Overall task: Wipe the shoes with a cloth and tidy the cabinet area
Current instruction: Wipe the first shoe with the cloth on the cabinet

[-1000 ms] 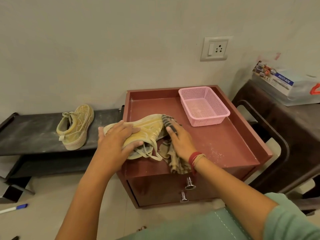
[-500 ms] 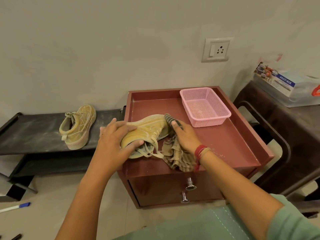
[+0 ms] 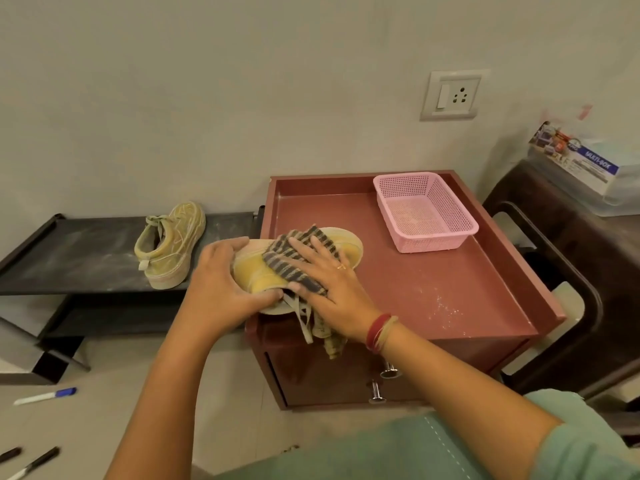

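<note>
Looking down over both forearms, we saw the left hand (image 3: 225, 282) wrapped round the left end of a yellow shoe (image 3: 254, 273). Its fingers curled over the top and its thumb hooked under the near edge, so it held the shoe firmly. The right hand (image 3: 329, 285) lay flat on a striped cloth (image 3: 298, 249). Its fingers were straight and fanned apart, and the palm pressed the cloth down onto the shoe's upper rather than pinching it. A ring (image 3: 341, 267) showed on one finger and red bangles (image 3: 380, 332) circled the wrist. Both arms reached forward from the lower edge of the view, the right one crossing above the drawer knobs (image 3: 389, 370).

The shoe sat at the near left corner of the red-brown cabinet (image 3: 502, 258), on its recessed top. Its laces (image 3: 304, 323) and a tail of the cloth hung over the front edge. We could not tell which end of the shoe was the toe. A pink basket (image 3: 426, 209) stood at the back right of the same top, well apart from the hands, with white dust (image 3: 445, 303) scattered in front of it.

The second shoe (image 3: 169, 244) rested on a black shelf (image 3: 69, 258) just left of the cabinet, touched by neither hand. A marker (image 3: 45, 396) lay on the floor below, and a wall socket (image 3: 453, 95) sat above the cabinet.
</note>
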